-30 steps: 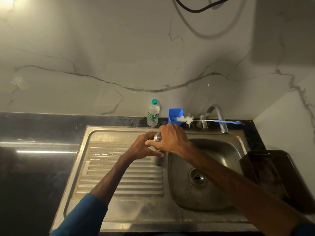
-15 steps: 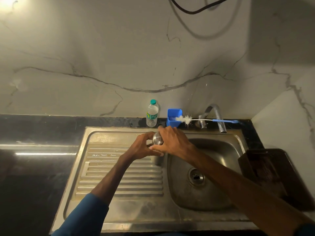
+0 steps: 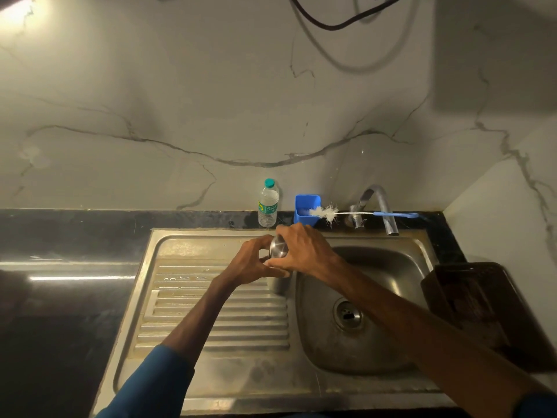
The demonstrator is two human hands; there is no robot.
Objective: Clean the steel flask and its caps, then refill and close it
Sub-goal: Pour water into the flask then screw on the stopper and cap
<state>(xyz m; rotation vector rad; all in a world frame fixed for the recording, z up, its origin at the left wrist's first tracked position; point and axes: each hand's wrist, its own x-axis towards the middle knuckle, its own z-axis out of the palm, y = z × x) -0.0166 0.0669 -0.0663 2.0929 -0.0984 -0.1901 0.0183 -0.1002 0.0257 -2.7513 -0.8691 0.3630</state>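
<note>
The steel flask (image 3: 278, 283) stands upright on the drainboard (image 3: 217, 312), right at its edge beside the basin (image 3: 376, 282), and I have both hands on its top end. My left hand (image 3: 251, 260) is curled round the neck just under the cap (image 3: 279, 248). My right hand (image 3: 303, 251) wraps over the cap from the right, thumb and fingers gripping its rim, so only a patch of the shiny dome shows between them. I take this to be the cap-turning step, though I cannot tell which way it is going. To do it well I should brace the body hard with the left so it does not spin on the ribbed, possibly wet steel. The right alone should turn, with the flask plumb so it cannot tip into the basin. The bottle brush (image 3: 328, 213) lies at the far side across the blue cup (image 3: 306, 206) by the tap (image 3: 381, 203), ready for scrubbing.
</note>
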